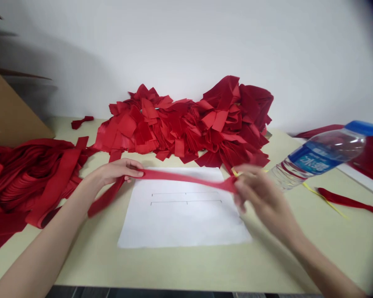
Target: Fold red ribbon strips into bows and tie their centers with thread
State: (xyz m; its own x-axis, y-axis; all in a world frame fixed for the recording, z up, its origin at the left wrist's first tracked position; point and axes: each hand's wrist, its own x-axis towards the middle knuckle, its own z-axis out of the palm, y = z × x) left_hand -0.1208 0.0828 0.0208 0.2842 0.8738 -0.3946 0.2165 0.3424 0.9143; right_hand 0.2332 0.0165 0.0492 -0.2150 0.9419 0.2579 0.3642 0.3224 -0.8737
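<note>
A red ribbon [180, 178] stretches between my two hands above a sheet of white paper [174, 231]. My left hand [121, 170] pinches it near the paper's upper left corner, and a loose tail hangs down to the left. At the other end, my right hand [256, 188] grips the ribbon; that hand is blurred by motion. Two thin ruled lines with end and middle ticks are drawn on the paper. Close behind my hands lies a heap of cut red ribbon pieces [180, 128].
A long folded pile of red ribbon [27, 178] lies on the left, by a cardboard box [12, 111]. A tilted water bottle [317, 157] is at the right, near a yellow strip [325, 200] and a dark red strip [351, 201]. A small red bow [82, 121] lies at the back left.
</note>
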